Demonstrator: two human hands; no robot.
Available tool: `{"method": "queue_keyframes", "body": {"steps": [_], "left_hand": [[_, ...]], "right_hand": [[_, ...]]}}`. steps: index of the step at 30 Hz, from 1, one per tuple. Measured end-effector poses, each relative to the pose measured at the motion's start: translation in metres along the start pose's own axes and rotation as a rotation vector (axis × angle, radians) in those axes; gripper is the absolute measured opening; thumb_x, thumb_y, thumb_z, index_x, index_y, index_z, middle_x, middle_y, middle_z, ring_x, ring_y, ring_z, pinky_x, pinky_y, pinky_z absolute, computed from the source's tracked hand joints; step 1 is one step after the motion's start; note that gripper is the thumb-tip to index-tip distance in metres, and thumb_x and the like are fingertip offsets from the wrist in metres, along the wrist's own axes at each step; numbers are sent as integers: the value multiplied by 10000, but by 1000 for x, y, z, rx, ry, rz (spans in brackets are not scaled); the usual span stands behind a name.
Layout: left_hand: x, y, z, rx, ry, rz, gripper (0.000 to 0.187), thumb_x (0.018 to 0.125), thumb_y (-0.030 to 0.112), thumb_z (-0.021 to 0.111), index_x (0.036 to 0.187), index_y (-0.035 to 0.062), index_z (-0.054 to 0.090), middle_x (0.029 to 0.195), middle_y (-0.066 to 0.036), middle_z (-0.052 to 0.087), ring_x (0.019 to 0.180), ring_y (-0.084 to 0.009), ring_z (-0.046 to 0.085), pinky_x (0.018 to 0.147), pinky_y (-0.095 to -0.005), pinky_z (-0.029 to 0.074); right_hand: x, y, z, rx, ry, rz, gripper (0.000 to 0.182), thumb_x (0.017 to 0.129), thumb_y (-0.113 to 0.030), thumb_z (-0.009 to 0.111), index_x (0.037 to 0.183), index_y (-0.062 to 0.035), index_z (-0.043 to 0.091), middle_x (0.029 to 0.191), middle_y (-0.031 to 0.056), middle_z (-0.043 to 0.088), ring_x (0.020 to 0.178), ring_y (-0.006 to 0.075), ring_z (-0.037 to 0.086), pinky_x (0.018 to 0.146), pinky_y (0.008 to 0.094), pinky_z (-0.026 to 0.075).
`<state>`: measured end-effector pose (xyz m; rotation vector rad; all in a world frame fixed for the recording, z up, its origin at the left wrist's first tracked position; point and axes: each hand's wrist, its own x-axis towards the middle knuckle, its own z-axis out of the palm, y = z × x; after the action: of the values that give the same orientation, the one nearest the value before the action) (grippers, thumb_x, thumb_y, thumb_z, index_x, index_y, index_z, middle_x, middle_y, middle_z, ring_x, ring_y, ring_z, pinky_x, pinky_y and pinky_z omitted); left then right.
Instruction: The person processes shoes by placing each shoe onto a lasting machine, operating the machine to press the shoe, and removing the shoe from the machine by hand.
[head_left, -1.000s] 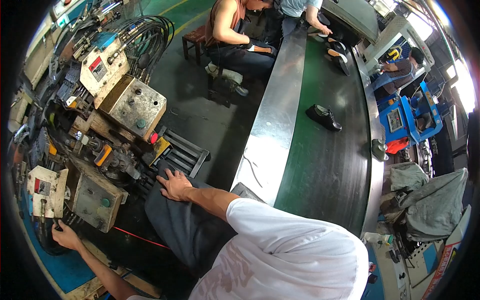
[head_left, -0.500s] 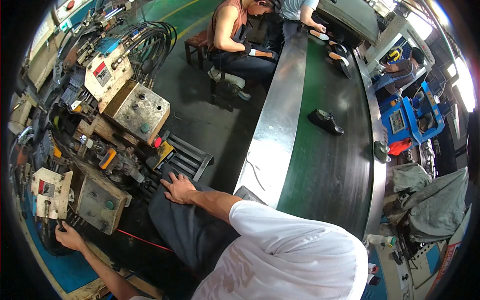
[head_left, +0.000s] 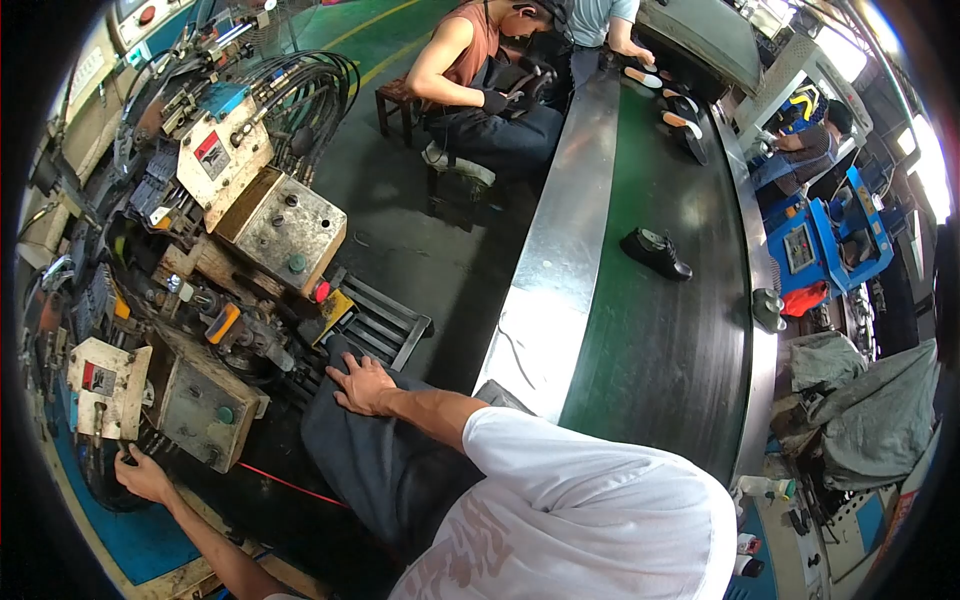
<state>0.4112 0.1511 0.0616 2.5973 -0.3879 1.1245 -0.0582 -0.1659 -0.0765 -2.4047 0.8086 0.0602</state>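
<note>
At the lower left, my left hand (head_left: 147, 477) is at the lower part of the machine, below a cream metal plate (head_left: 104, 388) with a warning label. Its fingers curl at a dark part among black hoses, and what they grip is hidden. My right hand (head_left: 362, 386) lies with spread fingers on my dark trouser leg (head_left: 350, 455) and holds nothing. Between the hands stands a worn control box (head_left: 203, 408) with a green button. Above it is a second control box (head_left: 290, 232) with a green button and a red button (head_left: 320, 291).
A conveyor belt (head_left: 650, 370) with a metal border carries a black shoe (head_left: 656, 254) and several shoe pieces farther up. A seated co-worker (head_left: 470, 90) works beside it. A slatted metal rack (head_left: 385, 330) stands near my knee. Grey cloth (head_left: 870, 420) covers equipment at right.
The view has shifted slightly, so the scene sits a little to the right. Both my hands keep their places. The seated co-worker's hands and the piece they hold have moved.
</note>
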Motion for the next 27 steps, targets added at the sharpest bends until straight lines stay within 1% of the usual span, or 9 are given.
{"method": "queue_keyframes", "body": {"steps": [9,13,15,16,18,19,22,26,27], "left_hand": [[-1,-4,5,-16,28,21,437,1038,422,727,1293,69,690,1289,-208,683,1183,-440,661,945,-554,532],[-2,-6,9,-12,40,6,430,1037,413,727,1282,61,690,1282,-207,685,1181,-441,658,949,-551,531],[-4,-1,4,-40,54,25,421,1036,397,729,1271,49,691,1274,-210,686,1180,-442,655,949,-550,530],[-5,2,3,-43,57,24,406,1027,355,748,1273,38,689,1267,-213,686,1183,-441,649,958,-548,523],[-7,3,5,-84,73,9,391,1012,308,768,1279,33,687,1272,-207,686,1187,-439,644,974,-543,512],[-9,9,-1,-93,75,7,378,1004,276,778,1281,34,689,1276,-201,687,1191,-438,640,996,-530,500],[-15,25,-13,-127,69,-37,378,1017,246,758,1335,60,675,1326,-183,663,1250,-404,607,1042,-507,471],[-18,33,-19,-151,89,-26,370,1024,233,747,1360,98,671,1359,-159,640,1269,-394,591,1053,-505,465],[-19,35,-19,-141,62,-73,357,1025,232,744,1353,110,672,1363,-152,634,1265,-396,588,1055,-505,465]], "right_hand": [[3,7,4,7,13,7,700,1048,-454,598,1682,-219,418,1574,265,443,1331,507,559,1128,593,465],[3,5,3,-5,-6,-13,697,1058,-459,586,1687,-216,408,1596,273,427,1351,520,545,1135,599,458],[4,5,6,-3,-1,-6,685,1072,-465,565,1688,-214,403,1629,283,404,1369,535,532,1150,604,448],[5,5,8,-10,-3,-31,685,1072,-465,565,1688,-214,403,1629,283,404,1369,535,532,1150,604,448],[7,6,9,-5,1,1,671,1065,-484,570,1671,-233,428,1662,273,397,1382,533,531,1175,593,446],[5,5,5,0,-4,0,670,1065,-488,571,1670,-240,429,1660,267,406,1379,526,537,1164,597,452],[3,2,1,-10,8,0,664,1068,-492,564,1668,-240,432,1661,270,406,1373,530,541,1163,599,452],[3,1,-2,-16,-13,0,668,1072,-509,548,1671,-240,423,1668,273,398,1367,534,548,1156,604,458],[4,1,0,-29,-5,-1,668,1076,-514,538,1674,-243,415,1664,276,397,1360,534,554,1156,602,462]]}}
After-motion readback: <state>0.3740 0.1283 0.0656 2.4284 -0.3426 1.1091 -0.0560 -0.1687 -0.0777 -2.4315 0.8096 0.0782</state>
